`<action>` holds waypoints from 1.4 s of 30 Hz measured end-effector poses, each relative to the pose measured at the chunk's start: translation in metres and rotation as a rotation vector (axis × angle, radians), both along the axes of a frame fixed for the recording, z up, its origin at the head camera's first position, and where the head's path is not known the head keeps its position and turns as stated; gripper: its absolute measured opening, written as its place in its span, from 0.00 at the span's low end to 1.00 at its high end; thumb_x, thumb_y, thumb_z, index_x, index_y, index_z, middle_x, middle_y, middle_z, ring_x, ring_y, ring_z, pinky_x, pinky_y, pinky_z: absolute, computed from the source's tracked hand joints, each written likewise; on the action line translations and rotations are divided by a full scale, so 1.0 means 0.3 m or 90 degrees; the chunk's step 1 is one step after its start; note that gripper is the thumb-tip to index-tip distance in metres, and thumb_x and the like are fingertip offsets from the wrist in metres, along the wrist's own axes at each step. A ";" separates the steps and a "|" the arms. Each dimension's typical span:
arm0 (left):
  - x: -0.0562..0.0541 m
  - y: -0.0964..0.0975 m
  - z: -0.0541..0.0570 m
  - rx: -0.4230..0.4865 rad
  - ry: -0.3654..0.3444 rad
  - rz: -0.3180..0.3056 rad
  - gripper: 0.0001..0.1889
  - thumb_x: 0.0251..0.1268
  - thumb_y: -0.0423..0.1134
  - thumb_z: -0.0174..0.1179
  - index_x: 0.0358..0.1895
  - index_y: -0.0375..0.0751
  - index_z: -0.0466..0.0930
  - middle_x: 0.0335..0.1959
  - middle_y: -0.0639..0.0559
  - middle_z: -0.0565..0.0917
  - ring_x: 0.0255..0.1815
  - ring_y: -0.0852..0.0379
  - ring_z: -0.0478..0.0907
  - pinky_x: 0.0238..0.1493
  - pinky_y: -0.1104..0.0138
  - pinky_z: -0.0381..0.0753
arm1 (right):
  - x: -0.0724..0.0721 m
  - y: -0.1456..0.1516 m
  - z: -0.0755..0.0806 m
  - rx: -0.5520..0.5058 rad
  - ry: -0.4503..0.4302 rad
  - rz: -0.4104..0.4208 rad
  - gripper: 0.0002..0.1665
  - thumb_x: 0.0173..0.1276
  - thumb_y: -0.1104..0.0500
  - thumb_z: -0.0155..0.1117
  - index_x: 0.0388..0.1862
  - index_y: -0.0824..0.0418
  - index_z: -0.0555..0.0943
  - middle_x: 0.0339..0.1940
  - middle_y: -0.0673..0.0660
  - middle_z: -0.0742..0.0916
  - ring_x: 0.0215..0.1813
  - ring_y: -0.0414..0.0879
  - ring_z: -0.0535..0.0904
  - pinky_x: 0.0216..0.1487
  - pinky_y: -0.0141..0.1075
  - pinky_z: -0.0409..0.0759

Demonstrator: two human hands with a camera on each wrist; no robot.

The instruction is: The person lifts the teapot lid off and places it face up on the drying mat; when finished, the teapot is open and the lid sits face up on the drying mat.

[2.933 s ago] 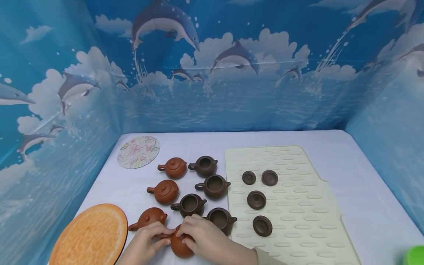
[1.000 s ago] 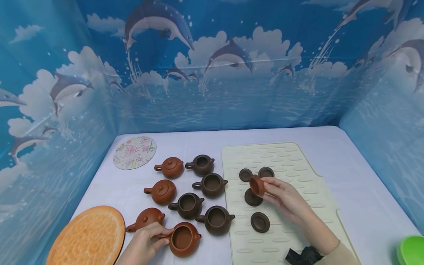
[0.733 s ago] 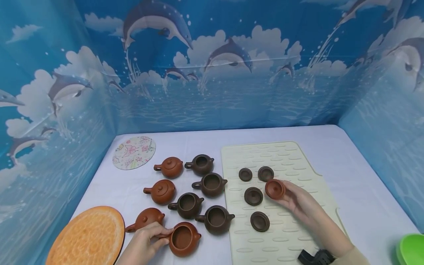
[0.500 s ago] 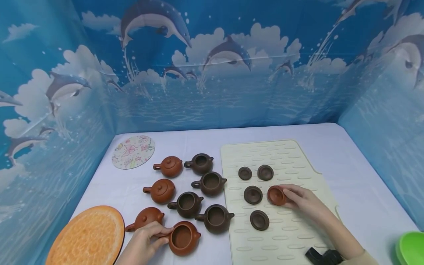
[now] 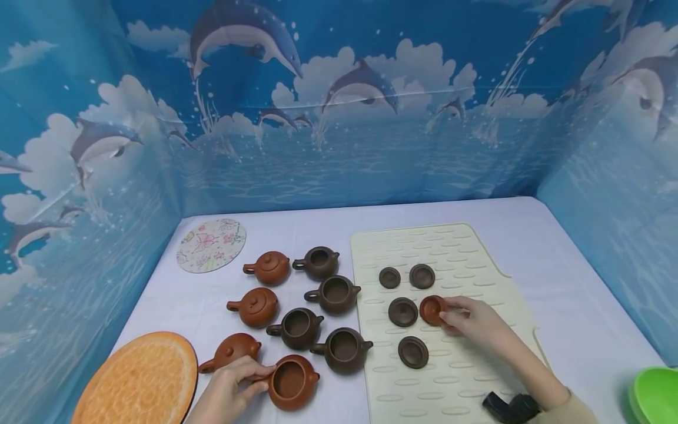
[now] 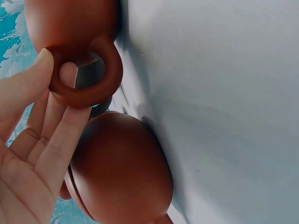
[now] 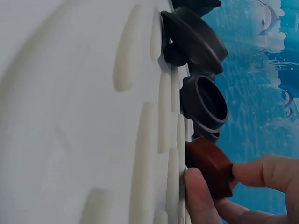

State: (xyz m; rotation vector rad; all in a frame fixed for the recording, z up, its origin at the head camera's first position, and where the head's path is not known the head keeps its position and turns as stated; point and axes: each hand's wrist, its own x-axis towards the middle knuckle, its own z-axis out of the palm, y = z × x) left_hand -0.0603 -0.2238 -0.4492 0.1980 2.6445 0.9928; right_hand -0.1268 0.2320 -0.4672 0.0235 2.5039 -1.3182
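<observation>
My left hand (image 5: 228, 386) pinches the handle of a reddish-brown teapot (image 5: 292, 397), which stands with its top uncovered. In the left wrist view, thumb and fingers grip the ring-shaped handle (image 6: 86, 95). Beside it stands another reddish teapot (image 5: 241, 347) with its lid on. My right hand (image 5: 479, 327) holds a reddish-brown teapot lid (image 5: 431, 310), underside up, between thumb and fingers. In the right wrist view that lid (image 7: 210, 163) is down at the cream mat (image 5: 466, 377), just right of a dark lid (image 5: 402, 312). Several dark lids lie upturned on the mat.
Several dark teapots (image 5: 344, 353) without lids stand left of the mat. Two lidded reddish teapots (image 5: 258, 307) are further left. An orange round mat (image 5: 138, 380) lies front left, a patterned disc (image 5: 212, 246) back left, and a green bowl (image 5: 657, 397) front right.
My right hand has lifted the lid off the reddish teapot, carried it right, turned it underside up and lowered it to the mat among the dark lids. My left hand keeps the handle.
</observation>
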 end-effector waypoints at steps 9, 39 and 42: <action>0.003 -0.008 -0.009 0.010 0.001 -0.011 0.13 0.54 0.33 0.71 0.44 0.51 0.88 0.38 0.62 0.84 0.36 0.72 0.77 0.37 0.78 0.80 | -0.034 -0.003 -0.008 0.024 0.022 -0.006 0.30 0.75 0.55 0.57 0.65 0.76 0.70 0.52 0.72 0.85 0.36 0.45 0.87 0.41 0.34 0.84; -0.002 -0.011 0.005 -0.004 0.029 -0.060 0.14 0.58 0.36 0.69 0.47 0.53 0.85 0.43 0.61 0.84 0.39 0.70 0.81 0.42 0.73 0.83 | 0.011 0.075 0.050 0.152 0.012 0.066 0.36 0.68 0.47 0.66 0.66 0.69 0.73 0.55 0.70 0.84 0.54 0.63 0.81 0.48 0.54 0.82; 0.000 -0.008 0.015 -0.025 0.042 -0.058 0.14 0.58 0.37 0.69 0.47 0.53 0.85 0.43 0.62 0.84 0.40 0.70 0.81 0.43 0.71 0.84 | 0.009 0.077 0.051 0.162 0.013 0.064 0.36 0.67 0.46 0.66 0.65 0.68 0.74 0.56 0.69 0.83 0.54 0.63 0.81 0.48 0.54 0.81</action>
